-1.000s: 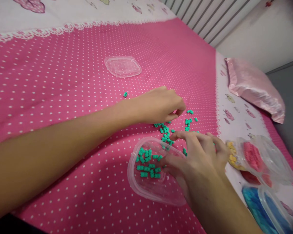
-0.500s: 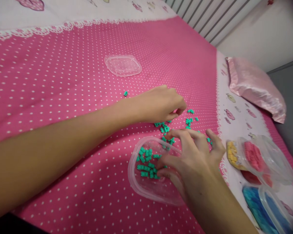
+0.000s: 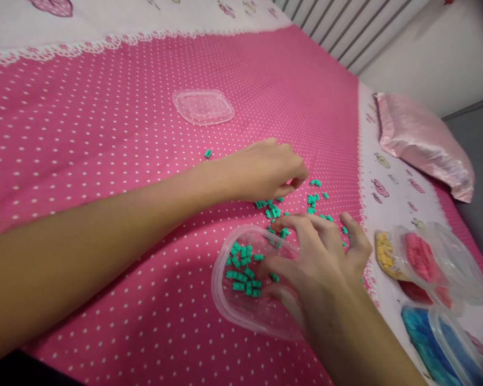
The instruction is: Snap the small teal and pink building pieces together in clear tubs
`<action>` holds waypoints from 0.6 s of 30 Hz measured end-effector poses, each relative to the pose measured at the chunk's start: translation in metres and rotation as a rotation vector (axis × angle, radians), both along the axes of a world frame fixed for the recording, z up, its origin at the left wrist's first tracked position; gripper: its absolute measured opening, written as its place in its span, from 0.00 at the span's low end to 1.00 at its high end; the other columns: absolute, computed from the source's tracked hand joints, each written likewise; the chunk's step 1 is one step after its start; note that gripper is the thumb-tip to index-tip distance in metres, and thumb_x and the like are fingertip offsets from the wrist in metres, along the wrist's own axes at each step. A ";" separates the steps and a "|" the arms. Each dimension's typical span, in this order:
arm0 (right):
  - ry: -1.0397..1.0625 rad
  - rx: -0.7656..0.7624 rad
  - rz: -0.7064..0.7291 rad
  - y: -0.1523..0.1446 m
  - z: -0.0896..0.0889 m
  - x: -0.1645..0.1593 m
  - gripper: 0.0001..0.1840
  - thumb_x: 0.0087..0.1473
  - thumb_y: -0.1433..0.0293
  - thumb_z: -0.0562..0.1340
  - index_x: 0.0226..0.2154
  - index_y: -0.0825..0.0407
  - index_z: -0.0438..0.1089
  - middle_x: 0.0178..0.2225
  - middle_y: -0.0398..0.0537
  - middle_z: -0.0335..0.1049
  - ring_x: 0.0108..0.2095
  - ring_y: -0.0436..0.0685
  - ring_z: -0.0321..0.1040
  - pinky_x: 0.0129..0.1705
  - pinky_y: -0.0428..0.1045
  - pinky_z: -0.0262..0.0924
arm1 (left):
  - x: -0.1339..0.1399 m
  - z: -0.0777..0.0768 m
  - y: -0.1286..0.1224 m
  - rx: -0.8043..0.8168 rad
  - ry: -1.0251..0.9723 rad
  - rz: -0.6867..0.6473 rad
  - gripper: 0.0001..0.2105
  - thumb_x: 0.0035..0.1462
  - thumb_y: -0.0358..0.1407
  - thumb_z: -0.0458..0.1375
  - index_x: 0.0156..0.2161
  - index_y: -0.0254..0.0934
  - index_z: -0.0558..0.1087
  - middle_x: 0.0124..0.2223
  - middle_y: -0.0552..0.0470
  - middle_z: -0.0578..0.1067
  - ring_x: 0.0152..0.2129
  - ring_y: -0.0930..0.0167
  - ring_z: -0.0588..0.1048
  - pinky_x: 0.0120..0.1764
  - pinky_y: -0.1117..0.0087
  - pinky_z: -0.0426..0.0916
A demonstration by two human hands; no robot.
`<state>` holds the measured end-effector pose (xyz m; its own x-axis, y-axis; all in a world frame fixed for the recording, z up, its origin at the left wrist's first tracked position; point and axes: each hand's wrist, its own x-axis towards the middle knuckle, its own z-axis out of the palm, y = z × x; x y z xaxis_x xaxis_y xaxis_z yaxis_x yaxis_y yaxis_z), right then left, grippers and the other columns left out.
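Right hand (image 3: 326,257): shifted a little since a second ago, thumb and forefinger now brought lower over the clear tub (image 3: 217,289) and parted; a gap is seen between their tips, so nothing appears gripped, and the other fingers are fanned out.
Left hand (image 3: 269,169): barely moved, held curled and palm-down beside the loose bricks (image 3: 313,200) on the bed sheet (image 3: 104,134); whether anything is pinched in its fingers cannot be told.
Green bricks (image 3: 236,276): a cluster is gathered inside the tub, while the loose ones are scattered beyond it; one lone brick (image 3: 207,154) is seen apart, between the left forearm and the lid (image 3: 203,107).
Brick feel: light, stiff and not fragile, by the look of it; best pinched singly across the sides, since such small, knobbly bits could be flicked away.
Tub feel: probably thin, light and rather slippery; best steadied by the rim.
Hidden: left fingertips are tucked from view, the tub's right end is covered by the right hand, and both forearms are cut off.
Hard to make out: a green bit by the right thumb, touched or merely lying behind it.
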<state>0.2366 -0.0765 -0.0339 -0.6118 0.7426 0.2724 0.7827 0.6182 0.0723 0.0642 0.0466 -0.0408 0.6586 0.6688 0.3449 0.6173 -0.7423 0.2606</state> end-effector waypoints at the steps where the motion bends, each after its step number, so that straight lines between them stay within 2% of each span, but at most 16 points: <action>1: -0.005 -0.016 0.000 0.000 0.001 -0.001 0.15 0.36 0.71 0.81 0.20 0.41 0.76 0.46 0.43 0.77 0.52 0.66 0.68 0.66 0.73 0.38 | 0.000 0.000 0.000 0.000 -0.001 -0.001 0.10 0.62 0.29 0.55 0.37 0.39 0.80 0.34 0.52 0.82 0.29 0.71 0.74 0.33 0.66 0.56; 12: 0.039 0.050 0.044 0.000 -0.003 0.004 0.17 0.32 0.69 0.82 0.20 0.41 0.76 0.45 0.45 0.77 0.50 0.66 0.67 0.64 0.74 0.39 | 0.000 0.000 0.001 0.002 0.015 0.001 0.10 0.62 0.29 0.56 0.38 0.39 0.81 0.34 0.52 0.82 0.29 0.70 0.75 0.33 0.66 0.57; 18: -0.009 -0.010 0.046 0.001 -0.002 0.005 0.18 0.29 0.66 0.84 0.19 0.41 0.76 0.47 0.44 0.77 0.52 0.68 0.68 0.63 0.75 0.40 | 0.000 0.001 0.001 0.010 0.015 0.007 0.10 0.62 0.29 0.55 0.37 0.39 0.80 0.34 0.52 0.82 0.29 0.71 0.75 0.33 0.66 0.57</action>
